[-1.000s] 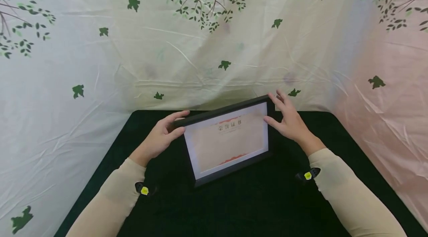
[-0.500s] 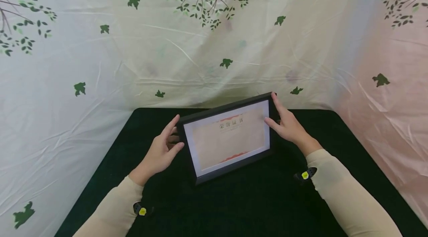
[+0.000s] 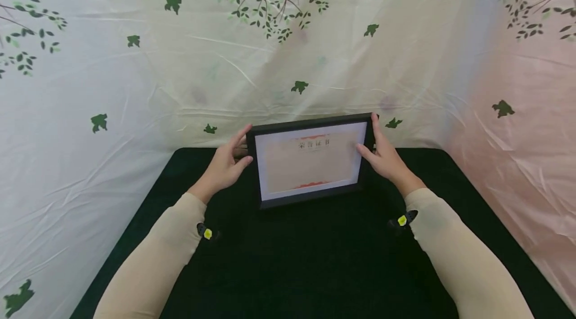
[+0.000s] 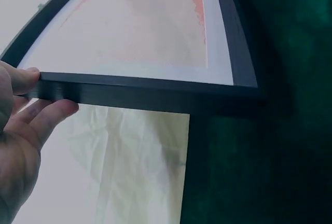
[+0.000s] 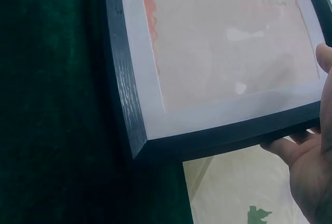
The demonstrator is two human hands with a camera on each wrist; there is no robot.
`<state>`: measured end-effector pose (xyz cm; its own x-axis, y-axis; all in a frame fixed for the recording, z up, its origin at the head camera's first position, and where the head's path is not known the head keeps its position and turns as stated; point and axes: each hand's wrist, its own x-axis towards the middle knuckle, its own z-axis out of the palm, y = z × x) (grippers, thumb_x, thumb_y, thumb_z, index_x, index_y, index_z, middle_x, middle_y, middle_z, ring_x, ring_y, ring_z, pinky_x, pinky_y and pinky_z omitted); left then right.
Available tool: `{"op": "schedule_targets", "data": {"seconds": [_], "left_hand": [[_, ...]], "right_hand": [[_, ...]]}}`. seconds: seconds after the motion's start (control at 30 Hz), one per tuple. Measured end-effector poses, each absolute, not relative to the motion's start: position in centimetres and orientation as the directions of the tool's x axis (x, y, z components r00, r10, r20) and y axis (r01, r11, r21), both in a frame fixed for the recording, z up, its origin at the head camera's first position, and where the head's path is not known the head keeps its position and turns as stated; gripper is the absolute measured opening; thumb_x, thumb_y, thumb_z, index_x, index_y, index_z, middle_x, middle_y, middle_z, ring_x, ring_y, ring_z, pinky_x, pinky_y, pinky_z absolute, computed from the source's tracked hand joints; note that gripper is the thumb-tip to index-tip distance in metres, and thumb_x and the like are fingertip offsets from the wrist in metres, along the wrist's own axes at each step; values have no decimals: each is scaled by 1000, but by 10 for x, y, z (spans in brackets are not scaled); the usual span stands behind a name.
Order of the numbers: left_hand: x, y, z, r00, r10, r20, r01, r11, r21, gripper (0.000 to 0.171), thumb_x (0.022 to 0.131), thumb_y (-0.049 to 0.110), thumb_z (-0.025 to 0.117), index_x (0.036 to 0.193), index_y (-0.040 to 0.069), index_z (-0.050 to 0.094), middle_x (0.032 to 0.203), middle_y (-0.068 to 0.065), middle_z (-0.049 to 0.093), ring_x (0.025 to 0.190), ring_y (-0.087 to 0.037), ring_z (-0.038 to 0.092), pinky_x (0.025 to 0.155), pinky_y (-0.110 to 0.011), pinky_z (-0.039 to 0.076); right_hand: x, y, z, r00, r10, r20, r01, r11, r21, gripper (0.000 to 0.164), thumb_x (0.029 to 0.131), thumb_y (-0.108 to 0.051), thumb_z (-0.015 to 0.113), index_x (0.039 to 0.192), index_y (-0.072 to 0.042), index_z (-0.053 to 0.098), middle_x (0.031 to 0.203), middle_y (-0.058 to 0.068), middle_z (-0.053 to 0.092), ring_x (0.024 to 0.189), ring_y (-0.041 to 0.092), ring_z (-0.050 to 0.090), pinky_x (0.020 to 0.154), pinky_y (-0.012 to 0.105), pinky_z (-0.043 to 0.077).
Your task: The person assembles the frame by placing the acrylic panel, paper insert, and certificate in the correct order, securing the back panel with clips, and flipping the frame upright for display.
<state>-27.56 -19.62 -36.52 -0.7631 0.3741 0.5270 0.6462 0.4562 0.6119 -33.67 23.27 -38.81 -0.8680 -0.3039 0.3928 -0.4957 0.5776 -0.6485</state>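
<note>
A black picture frame is held up near the back of the table, tilted slightly with its right side higher. Behind its front lies a cream certificate with red trim, dark lettering and a white border. My left hand grips the frame's left side, thumb at the front edge and fingers behind, as the left wrist view shows too. On the opposite side my right hand grips the frame, its thumb over the front and the other fingers round the back, partly hidden.
Dark green cloth covers the table. A pale curtain printed with branches and green birds hangs behind it and along both sides. Each wrist wears a black strap with a yellow marker.
The frame has moved up and away and turned more level. My left hand has slid from its top left corner down to its left side. My right hand keeps its hold.
</note>
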Motion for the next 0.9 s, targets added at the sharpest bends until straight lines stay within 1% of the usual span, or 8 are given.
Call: {"op": "schedule_targets", "data": {"seconds": [0.1,0.2,0.4,0.57,0.63,0.77,0.83,0.9], "left_hand": [[-291,-199,-363,-784,350,513,621,452,640,79,93,-4,57,154,30,20,152,-13,33,116,-38,56,80,-46,53],[-302,-201,-364,-825,309,474,566,469,679,84,94,-5,55,153,39,16,154,-8,29,117,-36,55,82,-44,53],[-314,-203,-373,-869,247,429,494,484,722,89,94,-5,54,150,48,10,154,-9,28,121,-35,52,85,-43,53],[-318,-201,-379,-873,246,422,488,465,739,89,94,-6,53,150,47,9,158,12,14,127,-33,46,91,-46,49],[-314,-199,-376,-883,244,401,469,465,751,87,94,-7,52,152,43,8,159,12,11,127,-34,45,92,-47,48],[-312,-197,-378,-890,248,383,456,469,757,87,94,-7,52,152,41,7,159,9,10,126,-36,47,91,-49,48],[-311,-197,-379,-888,250,386,460,474,751,88,95,-6,52,151,43,7,159,10,10,125,-36,48,90,-48,48],[-312,-197,-383,-884,251,395,468,479,743,88,95,-5,51,150,47,5,158,12,11,124,-36,48,90,-48,49]], "right_hand": [[-344,228,-388,-865,-306,396,-500,578,-645,89,97,-32,56,152,-33,-14,159,-9,-11,146,25,3,106,60,26],[-349,225,-390,-864,-320,389,-503,598,-625,89,97,-32,56,153,-29,-13,160,-7,-9,146,25,3,109,58,21],[-348,225,-392,-861,-333,385,-506,643,-575,92,95,-37,58,153,-28,-13,160,-2,-5,146,29,6,113,56,12],[-335,229,-390,-873,-321,368,-483,673,-560,92,94,-40,59,152,-34,-13,161,3,1,144,33,12,106,60,27],[-330,231,-391,-877,-316,362,-476,683,-555,92,94,-43,59,151,-37,-13,160,7,4,141,34,21,99,60,36],[-321,235,-394,-875,-310,371,-476,692,-543,92,93,-45,59,151,-38,-12,161,5,3,137,35,27,89,57,45],[-317,237,-396,-873,-305,382,-477,698,-534,92,92,-45,60,151,-38,-11,161,3,2,137,35,28,87,55,47],[-313,237,-399,-872,-296,390,-474,707,-524,93,92,-45,61,152,-38,-10,161,4,4,129,36,38,84,53,49]]}}
